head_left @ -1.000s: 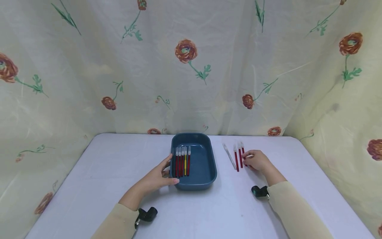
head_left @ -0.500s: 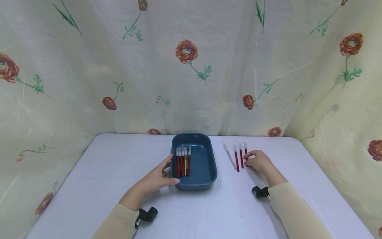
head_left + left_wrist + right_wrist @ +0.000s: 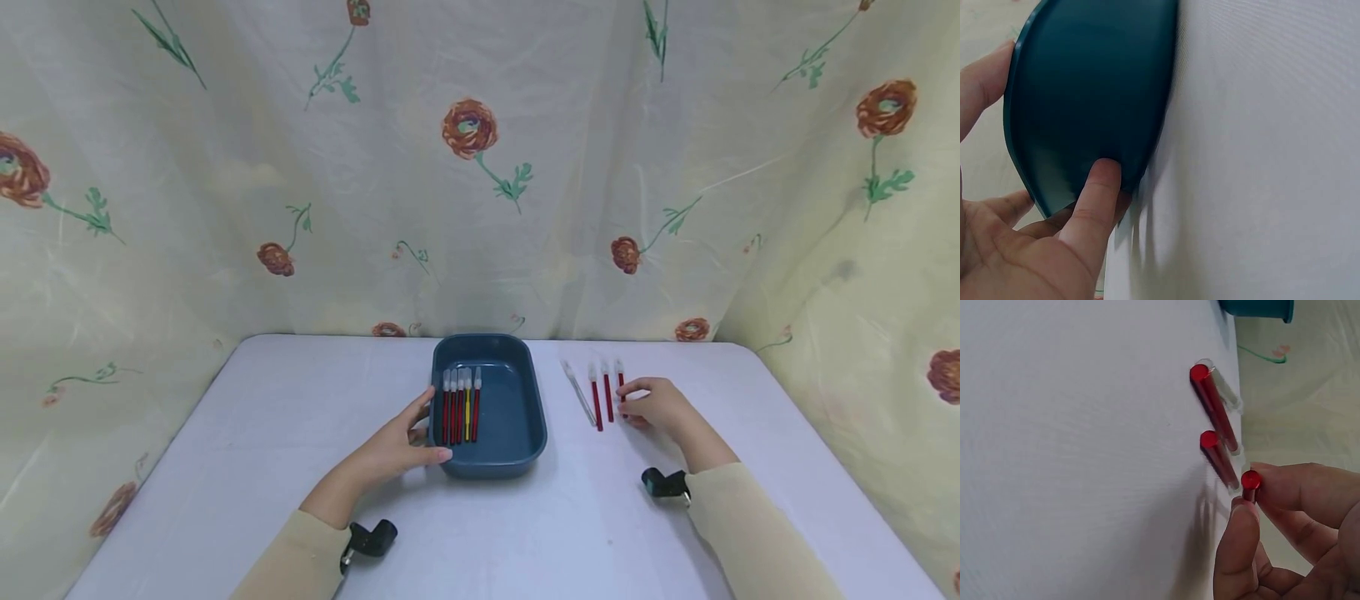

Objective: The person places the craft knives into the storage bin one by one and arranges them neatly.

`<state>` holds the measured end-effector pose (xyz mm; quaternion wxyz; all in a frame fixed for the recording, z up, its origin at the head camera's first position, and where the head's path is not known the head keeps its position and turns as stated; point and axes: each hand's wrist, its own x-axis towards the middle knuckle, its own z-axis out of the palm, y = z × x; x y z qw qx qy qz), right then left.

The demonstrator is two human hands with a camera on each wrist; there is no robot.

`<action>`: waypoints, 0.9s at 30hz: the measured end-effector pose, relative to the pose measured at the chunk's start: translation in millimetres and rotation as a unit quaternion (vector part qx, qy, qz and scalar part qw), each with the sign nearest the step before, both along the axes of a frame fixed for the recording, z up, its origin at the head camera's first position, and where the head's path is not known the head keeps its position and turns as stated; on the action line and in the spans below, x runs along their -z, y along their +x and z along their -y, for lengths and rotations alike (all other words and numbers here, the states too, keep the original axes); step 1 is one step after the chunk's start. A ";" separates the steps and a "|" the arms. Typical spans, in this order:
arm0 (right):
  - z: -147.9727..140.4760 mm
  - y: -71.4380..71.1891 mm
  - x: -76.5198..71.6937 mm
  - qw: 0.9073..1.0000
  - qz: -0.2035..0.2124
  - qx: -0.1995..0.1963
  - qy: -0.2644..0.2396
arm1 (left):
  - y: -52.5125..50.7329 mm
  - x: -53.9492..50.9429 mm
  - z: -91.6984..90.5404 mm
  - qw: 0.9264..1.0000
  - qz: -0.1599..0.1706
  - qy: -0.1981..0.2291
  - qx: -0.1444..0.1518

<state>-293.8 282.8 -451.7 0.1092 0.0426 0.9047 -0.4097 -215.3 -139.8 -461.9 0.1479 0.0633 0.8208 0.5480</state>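
My left hand (image 3: 393,443) rests against the near left corner of a dark blue tray (image 3: 510,467). In the left wrist view, fairly straight fingers touch the tray's rim and outer wall. Several slim sticks (image 3: 452,412) with clear caps lie side by side in the tray's left half, mostly red with one yellow. Thumb and finger of my right hand (image 3: 656,408) pinch a red pen-shaped stick (image 3: 1250,481) with a clear cap, at the right end of a loose row. Its lower part is hidden by the fingers in the head view; whether it touches the table, I cannot tell.
Two red capped sticks (image 3: 597,404) and a silver one (image 3: 579,398) lie on the white table (image 3: 525,542) between the tray and my right hand. A flowered curtain (image 3: 480,275) hangs behind and at the sides. Black wrist cameras (image 3: 371,537) stick out from both sleeves.
My right hand has moved slightly right with the pinched red stick, widening its gap from the other loose sticks. The left hand and the tray have stayed in place.
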 end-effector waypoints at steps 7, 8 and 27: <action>1.4 9.0 -12.5 0.998 0.010 -0.002 -0.055 | -0.6 1.0 -0.8 1.000 0.001 -0.007 -0.012; 1.1 9.9 -13.9 0.998 0.012 -0.001 -0.065 | -0.4 0.7 -0.9 1.000 0.002 -0.007 -0.012; 27.5 27.6 -46.8 0.988 0.018 -0.037 -0.148 | -2.1 2.1 -0.2 1.000 0.004 0.007 -0.008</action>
